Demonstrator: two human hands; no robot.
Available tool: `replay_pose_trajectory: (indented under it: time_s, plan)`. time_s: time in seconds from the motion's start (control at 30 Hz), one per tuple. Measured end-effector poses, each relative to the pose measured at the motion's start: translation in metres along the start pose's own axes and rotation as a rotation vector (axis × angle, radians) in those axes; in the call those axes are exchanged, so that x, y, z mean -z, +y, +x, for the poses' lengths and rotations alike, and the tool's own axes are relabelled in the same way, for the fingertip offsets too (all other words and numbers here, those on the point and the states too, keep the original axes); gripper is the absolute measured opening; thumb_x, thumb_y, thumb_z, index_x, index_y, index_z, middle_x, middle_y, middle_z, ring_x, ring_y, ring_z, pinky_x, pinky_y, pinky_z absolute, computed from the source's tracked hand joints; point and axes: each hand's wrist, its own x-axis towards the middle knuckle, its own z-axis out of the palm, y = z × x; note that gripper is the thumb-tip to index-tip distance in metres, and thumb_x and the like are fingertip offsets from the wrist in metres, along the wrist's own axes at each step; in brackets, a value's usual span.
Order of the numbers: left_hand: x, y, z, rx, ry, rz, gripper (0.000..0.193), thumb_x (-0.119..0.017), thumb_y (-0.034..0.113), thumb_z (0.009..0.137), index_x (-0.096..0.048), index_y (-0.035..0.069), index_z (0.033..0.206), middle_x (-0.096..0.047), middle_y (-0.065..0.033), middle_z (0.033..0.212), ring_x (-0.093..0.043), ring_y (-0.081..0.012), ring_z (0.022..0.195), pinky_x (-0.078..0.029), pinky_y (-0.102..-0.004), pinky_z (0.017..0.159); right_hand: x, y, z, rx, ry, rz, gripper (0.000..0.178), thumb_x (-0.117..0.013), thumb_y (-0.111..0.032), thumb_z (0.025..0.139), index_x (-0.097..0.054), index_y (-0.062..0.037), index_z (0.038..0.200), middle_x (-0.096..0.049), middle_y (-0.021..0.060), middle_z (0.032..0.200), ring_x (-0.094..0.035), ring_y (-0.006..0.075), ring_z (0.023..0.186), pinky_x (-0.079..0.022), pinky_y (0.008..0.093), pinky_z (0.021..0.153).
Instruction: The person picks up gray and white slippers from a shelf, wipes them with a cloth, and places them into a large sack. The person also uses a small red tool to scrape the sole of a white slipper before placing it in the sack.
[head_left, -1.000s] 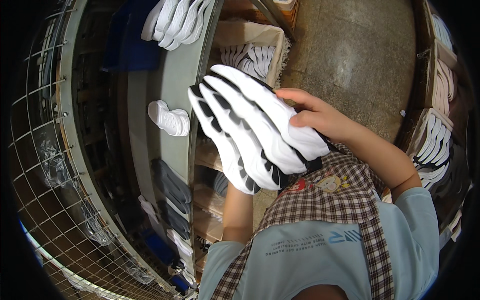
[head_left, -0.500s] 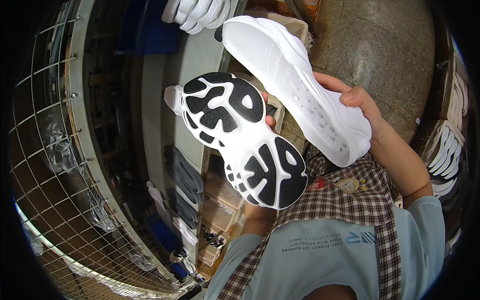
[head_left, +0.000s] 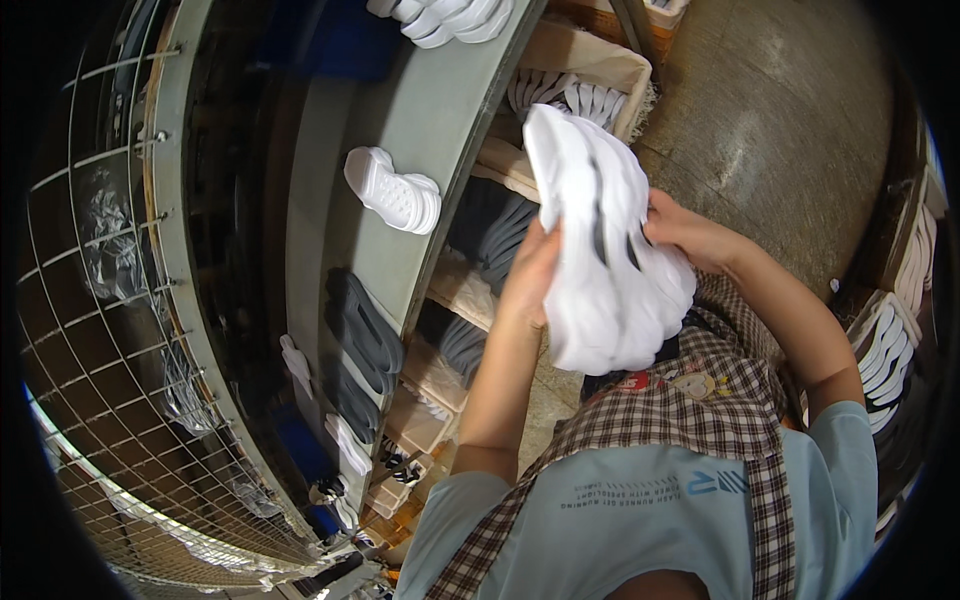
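White shoe soles (head_left: 605,260) with dark patches are pressed together in front of my body, blurred by motion. My left hand (head_left: 536,272) wraps round their left side. On their right side my right hand (head_left: 690,232) grips near the middle. How many soles are in the bundle is hard to make out. To the left, a small white stack of soles (head_left: 395,192) lies on the grey metal shelf (head_left: 410,110), apart from my hands.
Further white soles (head_left: 450,18) and dark grey soles (head_left: 362,335) lie along the shelf. Beneath its edge stand lined bins (head_left: 590,55) of soles. Wire mesh (head_left: 110,330) rises at far left. At right is another container of white soles (head_left: 885,350).
The two soles, held apart with one showing its black-patterned underside, are now pressed together upright between both hands. My left hand has come into view from behind a sole.
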Motion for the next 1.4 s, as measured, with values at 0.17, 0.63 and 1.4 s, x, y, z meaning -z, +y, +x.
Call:
replay_pose_trajectory:
  time_s: [0.17,0.63,1.4]
  plan:
    - [0.01,-0.001,-0.007,-0.285,0.213,0.316,0.063,-0.056,0.027,0.089,-0.025,-0.001,0.136,-0.036,-0.0188,0.134,-0.035,-0.0257,0.125,-0.028,-0.0367,0.104,0.013,0.019,0.022,-0.043,-0.049,0.066,0.093,-0.071,-0.035,0.075,-0.013,-0.0017,0.139,-0.036,0.0171,0.134,-0.041,0.0238,0.122,-0.035,0.0385,0.102]
    - [0.093,0.051,-0.043,-0.833,0.713,1.049,0.053,-0.077,0.012,0.068,-0.054,-0.003,0.113,-0.058,-0.014,0.113,-0.055,-0.0299,0.106,-0.042,-0.041,0.09,0.028,0.039,0.05,0.06,-0.023,0.099,0.088,-0.066,-0.039,0.08,-0.012,-0.0036,0.14,-0.035,0.0137,0.135,-0.041,0.0203,0.121,-0.036,0.0364,0.101]
    - [0.007,-0.06,0.097,0.271,-0.225,-0.29,0.074,-0.036,0.057,0.09,-0.027,-0.001,0.136,-0.038,-0.0205,0.134,-0.041,-0.0306,0.121,-0.035,-0.042,0.099,0.112,0.079,0.016,0.192,0.252,-0.043,0.097,-0.075,-0.014,0.069,-0.011,-0.0058,0.142,-0.034,0.0133,0.138,-0.033,0.0234,0.128,-0.025,0.0365,0.106]
